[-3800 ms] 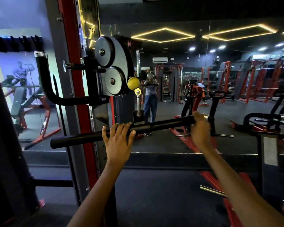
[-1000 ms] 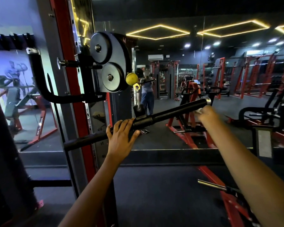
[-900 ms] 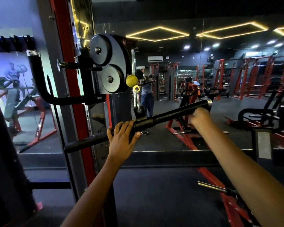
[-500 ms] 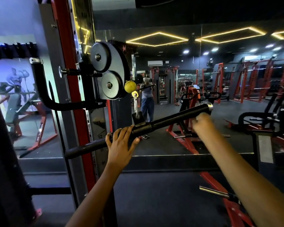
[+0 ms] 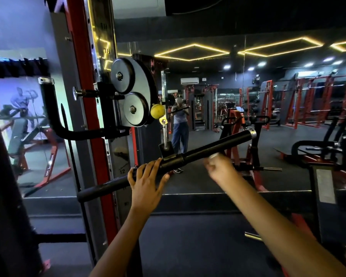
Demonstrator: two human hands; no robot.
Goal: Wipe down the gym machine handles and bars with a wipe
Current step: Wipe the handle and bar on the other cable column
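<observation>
Two bare hands work at a straight cable bar (image 5: 206,149) that crosses the middle of the frame, tilted so its chrome-capped end sits high toward the right and its other end drops low toward the left, in front of the red and grey upright (image 5: 84,120). The left hand (image 5: 146,181) is wrapped over the bar just left of its centre swivel, fingers curled across the top of the tube and thumb on the near side. The right hand (image 5: 220,166) is blurred, just below the bar's right half, fingers bunched into a loose fist; a small pale scrap that looks like the wipe (image 5: 214,155) shows at the knuckles, pinched against the underside of the tube, though the blur hides whether it touches the bar.

A metal link (image 5: 164,134) rises from the swivel block to a yellow ball stop (image 5: 157,111), which sits against the double pulley housing (image 5: 132,92) on the upright at centre left. A black curved handle (image 5: 54,116) projects from the same carriage toward the left edge, with a pull pin (image 5: 82,92) above it. Numbers 18 and 12 are readable on the post's scale. The mirror wall (image 5: 244,80) behind fills the right half of the frame, reflecting a standing person (image 5: 180,124) holding the bar, red racks and yellow ceiling light strips.
</observation>
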